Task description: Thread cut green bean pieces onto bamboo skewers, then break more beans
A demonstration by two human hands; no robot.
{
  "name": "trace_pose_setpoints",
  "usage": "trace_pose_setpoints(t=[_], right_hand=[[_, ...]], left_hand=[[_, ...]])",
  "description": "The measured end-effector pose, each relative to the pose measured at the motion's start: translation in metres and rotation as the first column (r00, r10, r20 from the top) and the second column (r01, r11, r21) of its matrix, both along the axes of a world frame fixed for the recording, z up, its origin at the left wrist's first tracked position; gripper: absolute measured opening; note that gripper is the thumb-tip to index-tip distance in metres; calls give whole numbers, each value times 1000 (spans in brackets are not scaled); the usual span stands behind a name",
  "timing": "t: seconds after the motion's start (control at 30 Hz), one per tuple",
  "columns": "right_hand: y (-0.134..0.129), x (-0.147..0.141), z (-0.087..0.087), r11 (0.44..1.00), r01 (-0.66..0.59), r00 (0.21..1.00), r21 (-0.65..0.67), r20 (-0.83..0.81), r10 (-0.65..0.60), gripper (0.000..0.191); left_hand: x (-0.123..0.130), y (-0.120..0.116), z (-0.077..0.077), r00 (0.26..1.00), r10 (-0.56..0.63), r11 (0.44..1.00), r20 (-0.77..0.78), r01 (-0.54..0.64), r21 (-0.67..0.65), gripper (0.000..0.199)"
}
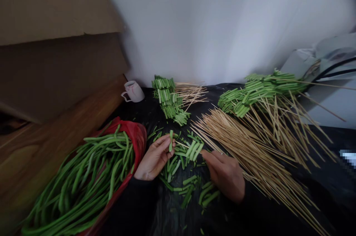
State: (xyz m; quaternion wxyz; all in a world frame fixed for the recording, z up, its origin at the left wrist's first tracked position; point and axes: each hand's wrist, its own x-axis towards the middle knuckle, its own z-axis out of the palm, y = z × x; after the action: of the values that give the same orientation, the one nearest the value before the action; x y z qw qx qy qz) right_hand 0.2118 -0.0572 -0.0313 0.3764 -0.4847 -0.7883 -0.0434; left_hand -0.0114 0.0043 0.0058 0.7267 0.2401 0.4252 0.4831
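My left hand (157,155) pinches one short piece of green bean (171,140) upright between thumb and fingers. Closed around the lower end of a thin bamboo skewer (181,144) is my right hand (226,173). Several bean pieces (194,150) are threaded crosswise, side by side, on that skewer. Its bare tip points left at the piece in my left hand; whether they touch I cannot tell. Beneath both hands, loose cut bean pieces (190,188) lie scattered on black plastic sheeting (172,215).
Long whole beans fill a red plastic bag (141,134) at left. A heap of bare skewers (250,150) lies at right. Finished bean skewers are stacked in a back pile (167,97) and a right pile (261,89). A white mug (134,91) and cardboard box (63,65) stand back left.
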Motion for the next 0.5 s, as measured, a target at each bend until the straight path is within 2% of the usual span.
trace_pose_setpoints(t=[0.33, 0.5], right_hand=[[-1, 0, 2, 1000, -15, 1000, -9, 3, 15, 29], [-1, -1, 3, 1000, -6, 1000, -19, 11, 6, 30]], left_hand=[[2, -2, -2, 1000, -27, 1000, -13, 27, 5, 36], [2, -1, -1, 999, -34, 999, -30, 35, 15, 35]])
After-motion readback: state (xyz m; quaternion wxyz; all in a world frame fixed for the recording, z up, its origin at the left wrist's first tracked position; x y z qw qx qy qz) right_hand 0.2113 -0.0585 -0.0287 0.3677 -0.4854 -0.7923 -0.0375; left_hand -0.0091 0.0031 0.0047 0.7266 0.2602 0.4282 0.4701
